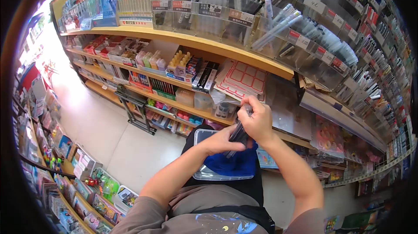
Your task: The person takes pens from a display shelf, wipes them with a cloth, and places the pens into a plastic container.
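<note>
Presently, left hand (220, 143) clasps the dark pens (237, 132); right hand (257, 121) pinches their upper ends, above the far right corner of the clear tray (217, 177). Risk: a loosened left grip could let pens slide and scatter past that corner.

Wooden shelves (174, 37) — densely stocked, pale tiled floor (111, 123), bright glare (48, 44) at left
</note>
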Action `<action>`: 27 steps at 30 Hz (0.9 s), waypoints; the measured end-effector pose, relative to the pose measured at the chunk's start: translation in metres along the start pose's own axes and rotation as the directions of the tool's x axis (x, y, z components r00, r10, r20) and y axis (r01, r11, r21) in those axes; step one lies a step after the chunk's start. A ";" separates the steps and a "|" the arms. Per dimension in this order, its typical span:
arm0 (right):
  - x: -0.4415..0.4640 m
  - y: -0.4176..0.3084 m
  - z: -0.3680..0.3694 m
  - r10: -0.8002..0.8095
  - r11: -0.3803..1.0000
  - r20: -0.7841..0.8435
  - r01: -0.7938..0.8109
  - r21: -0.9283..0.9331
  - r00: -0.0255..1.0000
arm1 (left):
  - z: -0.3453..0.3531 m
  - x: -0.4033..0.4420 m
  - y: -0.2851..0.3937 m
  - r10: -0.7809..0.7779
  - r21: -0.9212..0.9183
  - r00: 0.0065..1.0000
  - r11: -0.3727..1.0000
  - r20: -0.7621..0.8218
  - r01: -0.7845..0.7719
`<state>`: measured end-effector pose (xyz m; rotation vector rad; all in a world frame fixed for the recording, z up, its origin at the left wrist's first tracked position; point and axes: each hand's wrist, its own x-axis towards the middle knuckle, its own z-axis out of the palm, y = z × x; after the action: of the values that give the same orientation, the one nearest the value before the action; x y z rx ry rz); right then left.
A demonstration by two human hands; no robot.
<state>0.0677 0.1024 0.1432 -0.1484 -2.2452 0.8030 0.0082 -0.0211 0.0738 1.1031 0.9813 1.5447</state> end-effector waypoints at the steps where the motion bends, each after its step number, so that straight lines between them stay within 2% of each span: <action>1: -0.006 0.011 0.004 0.072 0.997 0.001 -0.072 0.011 0.997 | 0.003 0.004 -0.008 -0.016 0.023 0.997 1.000 -0.072 0.018; 2: -0.012 0.020 0.005 0.146 0.989 0.005 -0.147 0.021 0.989 | 0.002 0.006 -0.010 -0.078 0.053 0.989 0.995 -0.123 0.085; 4: -0.021 0.029 0.007 0.195 0.964 -0.078 -0.177 0.196 0.978 | 0.005 0.009 -0.010 -0.201 0.092 0.954 0.970 -0.222 0.226; 6: -0.034 0.035 0.006 0.293 0.896 -0.133 -0.223 0.384 0.947 | 0.004 0.017 -0.019 -0.113 0.141 0.967 0.979 -0.229 0.148; 8: -0.049 0.035 0.000 0.420 0.773 -0.151 -0.266 0.575 0.895 | 0.003 0.023 -0.014 -0.071 0.069 0.934 0.993 -0.350 0.101; 9: -0.063 0.039 0.000 0.502 0.735 -0.083 -0.374 0.565 0.861 | -0.004 0.025 -0.019 -0.067 0.051 0.909 0.994 -0.412 0.097; 10: -0.077 0.040 -0.002 0.521 0.751 0.027 -0.473 0.461 0.853 | -0.005 0.027 -0.017 -0.043 -0.011 0.874 0.999 -0.485 0.043; 11: -0.092 0.046 0.001 0.425 0.879 0.126 -0.442 0.181 0.896 | -0.010 0.029 -0.017 -0.043 -0.070 0.864 0.998 -0.501 0.009; 12: -0.100 0.035 0.001 0.409 0.909 0.291 -0.413 -0.049 0.865 | -0.015 0.029 -0.017 -0.041 -0.125 0.855 0.992 -0.517 -0.028; 13: -0.107 0.028 0.003 0.487 0.871 0.501 -0.354 -0.341 0.715 | -0.017 0.030 -0.017 -0.031 -0.150 0.857 0.987 -0.514 -0.055; 14: -0.114 0.021 0.006 0.526 0.820 0.592 -0.181 -0.542 0.611 | -0.017 0.030 -0.017 -0.038 -0.175 0.859 0.983 -0.511 -0.061; 16: -0.127 0.024 0.020 0.557 0.800 0.611 -0.166 -0.576 0.563 | -0.015 0.030 -0.015 -0.047 -0.220 0.867 0.973 -0.496 -0.073; 22: -0.129 0.032 0.031 0.406 0.887 0.446 -0.227 -0.402 0.798 | -0.010 0.015 -0.008 -0.055 -0.199 0.891 0.979 -0.452 -0.040; 25: -0.124 0.028 0.027 0.349 0.918 0.343 -0.244 -0.314 0.872 | -0.005 0.009 -0.003 -0.104 -0.233 0.885 0.972 -0.453 -0.006; 27: -0.121 0.029 0.024 0.300 0.941 0.292 -0.233 -0.244 0.908 | -0.004 0.006 -0.004 -0.094 -0.139 0.898 0.990 -0.430 0.037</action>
<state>0.1356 0.0740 0.0398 -0.4621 -2.6610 0.7814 0.0043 -0.0147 0.0706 0.6344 1.1829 1.8137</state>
